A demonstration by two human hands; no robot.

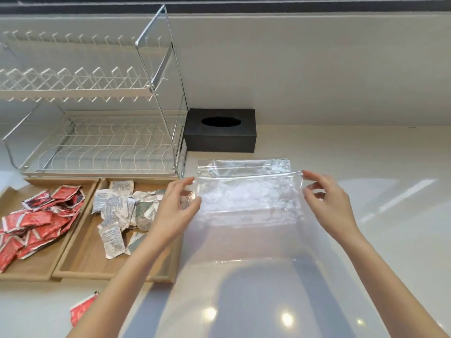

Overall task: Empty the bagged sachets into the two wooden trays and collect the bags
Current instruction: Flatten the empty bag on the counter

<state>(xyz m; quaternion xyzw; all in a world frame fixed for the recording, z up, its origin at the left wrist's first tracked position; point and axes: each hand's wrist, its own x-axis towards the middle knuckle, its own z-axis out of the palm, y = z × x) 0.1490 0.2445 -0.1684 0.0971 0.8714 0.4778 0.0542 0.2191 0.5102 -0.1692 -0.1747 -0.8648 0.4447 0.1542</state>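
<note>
- The left hand [179, 203] pinches the left edge of a clear plastic bag [246, 203], thumb and fingers curled on the film.
- The right hand [327, 198] pinches the bag's right edge the same way, so the bag is stretched flat between the 2 hands above the table [366, 215].
- A second clear bag [244, 165] lies flat on the table just behind the held one, partly overlapped by it.
- Left of the hands, 2 wooden trays sit side by side, touching.
- The right tray [83, 264] holds a loose pile of white and grey sachets [122, 211]; the left forearm crosses over its right end.
- The left tray [34, 267] holds a pile of red sachets [36, 220].
- 1 red sachet [81, 309] lies on the table in front of the trays, beside the left forearm.
- Behind the trays stands a wire dish rack [97, 142] with white tiers.
- A black tissue box [220, 130] sits just right of the rack, against the wall.
</note>
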